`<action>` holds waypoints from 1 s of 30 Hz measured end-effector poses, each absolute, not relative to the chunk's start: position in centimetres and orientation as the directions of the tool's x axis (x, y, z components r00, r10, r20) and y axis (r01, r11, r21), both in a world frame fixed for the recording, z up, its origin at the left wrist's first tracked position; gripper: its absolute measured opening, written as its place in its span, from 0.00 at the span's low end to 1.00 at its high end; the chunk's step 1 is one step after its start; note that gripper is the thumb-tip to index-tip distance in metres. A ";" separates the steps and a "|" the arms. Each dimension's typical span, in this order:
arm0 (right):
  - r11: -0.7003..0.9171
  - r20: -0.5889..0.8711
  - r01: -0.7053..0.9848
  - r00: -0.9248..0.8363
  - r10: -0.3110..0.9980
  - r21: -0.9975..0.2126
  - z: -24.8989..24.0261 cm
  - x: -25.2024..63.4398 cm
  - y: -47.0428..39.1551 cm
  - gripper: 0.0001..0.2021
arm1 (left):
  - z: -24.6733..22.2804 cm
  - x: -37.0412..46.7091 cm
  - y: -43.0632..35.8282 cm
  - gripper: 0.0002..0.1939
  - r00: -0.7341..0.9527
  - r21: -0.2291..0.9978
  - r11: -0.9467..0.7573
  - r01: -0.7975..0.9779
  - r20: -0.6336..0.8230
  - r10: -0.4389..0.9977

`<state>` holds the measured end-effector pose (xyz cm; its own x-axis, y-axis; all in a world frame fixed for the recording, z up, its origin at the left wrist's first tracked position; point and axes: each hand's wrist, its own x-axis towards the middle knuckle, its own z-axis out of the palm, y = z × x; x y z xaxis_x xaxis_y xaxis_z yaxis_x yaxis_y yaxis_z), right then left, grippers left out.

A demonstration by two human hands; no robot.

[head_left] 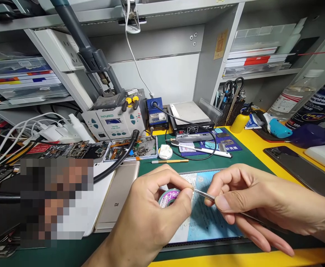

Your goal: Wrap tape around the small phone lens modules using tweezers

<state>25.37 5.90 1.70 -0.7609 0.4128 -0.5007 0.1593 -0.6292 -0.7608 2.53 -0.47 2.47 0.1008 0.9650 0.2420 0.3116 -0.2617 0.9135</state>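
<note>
Thumb and index finger of my left hand pinch together at the tip of a thin metal tool; a small spool with a purple label sits within that hand's curl. My right hand grips the slim metal tool between thumb and fingers, its other fingers stretched out below. The tool points left, its tip meeting my left fingertips. Whatever tiny thing is pinched there is too small to make out. Beneath both hands lies a blue and white mat.
Phones lie at left, beside a tray of circuit parts. Behind stand a grey soldering station, a hot plate and a yellow bottle. A white brush and a dark phone rest on the table.
</note>
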 end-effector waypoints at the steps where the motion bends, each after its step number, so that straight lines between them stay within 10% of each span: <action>1: -0.636 -0.505 0.162 -0.762 0.405 -0.754 1.7 25.4 5.9 0.13 | 2.4 2.5 -0.5 0.07 0.105 0.904 -0.283 0.320 0.263 0.959; 30: -0.593 -0.537 0.271 -0.775 0.332 -0.758 1.9 25.3 6.3 0.11 | 2.5 1.8 -1.0 0.09 0.266 0.860 -0.322 0.395 0.229 0.937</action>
